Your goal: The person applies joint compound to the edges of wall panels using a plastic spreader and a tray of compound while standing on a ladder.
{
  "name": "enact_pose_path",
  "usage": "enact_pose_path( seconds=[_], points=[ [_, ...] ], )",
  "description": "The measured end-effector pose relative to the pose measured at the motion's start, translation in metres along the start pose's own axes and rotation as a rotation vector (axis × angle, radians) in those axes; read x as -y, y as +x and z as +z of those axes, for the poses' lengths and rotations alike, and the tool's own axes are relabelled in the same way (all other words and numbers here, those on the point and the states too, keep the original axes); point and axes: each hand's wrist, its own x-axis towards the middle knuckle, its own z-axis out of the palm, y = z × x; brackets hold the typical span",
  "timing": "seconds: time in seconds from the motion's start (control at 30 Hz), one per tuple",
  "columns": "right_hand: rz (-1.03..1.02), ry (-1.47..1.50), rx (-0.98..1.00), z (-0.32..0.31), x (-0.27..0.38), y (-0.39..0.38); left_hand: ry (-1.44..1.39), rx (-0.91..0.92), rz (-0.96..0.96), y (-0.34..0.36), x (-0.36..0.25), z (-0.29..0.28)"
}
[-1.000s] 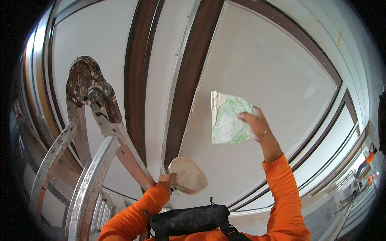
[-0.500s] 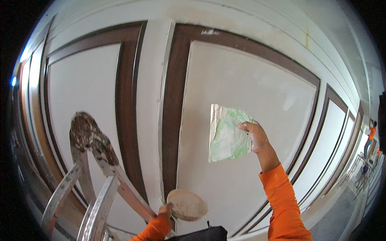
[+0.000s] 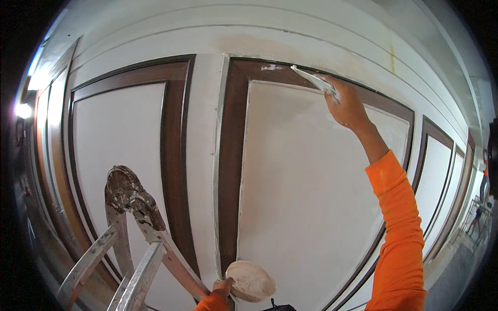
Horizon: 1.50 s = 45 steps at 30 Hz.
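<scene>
My right hand is raised to the top of the large panel, closed on a flat green-and-white putty spreader. The spreader is seen almost edge-on, its tip at the outer edge of the dark brown frame; I cannot tell whether it touches. Low in the view, my left hand grips the rim of a round, pale bowl smeared with whitish residue. Inside the brown frame lies an off-white panel. A white smear shows on the frame's top rail, left of the spreader.
A metal stepladder with a paint-spattered brown top stands at my left. Another framed panel is behind it. More framed panels line the wall on the right. A bright light shines at the far left.
My right hand has moved up with the spreader, from the panel's middle to its top frame, turning it edge-on. The view has tilted upward. My left hand still holds the bowl.
</scene>
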Motion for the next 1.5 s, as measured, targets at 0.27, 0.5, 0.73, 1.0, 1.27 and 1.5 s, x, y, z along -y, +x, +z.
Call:
enact_pose_path(
  seconds=[0.27, 0.5, 0.73, 1.0, 1.27, 1.5],
  points=[
    [-0.294, -0.363, -0.067, 0.076, -0.009, 0.096, 0.01, 0.111, 0.222, 0.01, 0.012, -0.003],
    [-0.315, -0.605, -0.163, 0.128, -0.035, 0.115, 0.007, 0.074, 0.024, -0.022, -0.014, 0.001],
    [-0.301, -0.6, -0.164, 0.174, -0.049, 0.11, -0.075, 0.044, 0.138, -0.028, -0.012, -0.002],
    [-0.236, -0.415, 0.043, 0.152, -0.032, 0.111, -0.188, 0.146, 0.205, -0.007, 0.005, 0.004],
    [0.011, -0.458, 0.386, 0.069, 0.01, 0.141, -0.102, 0.056, 0.14, 0.019, 0.016, 0.005],
    [0.508, 0.14, 0.176, 0.015, -0.023, 0.164, -0.292, -0.003, 0.214, 0.012, 0.018, 0.011]
  ],
)
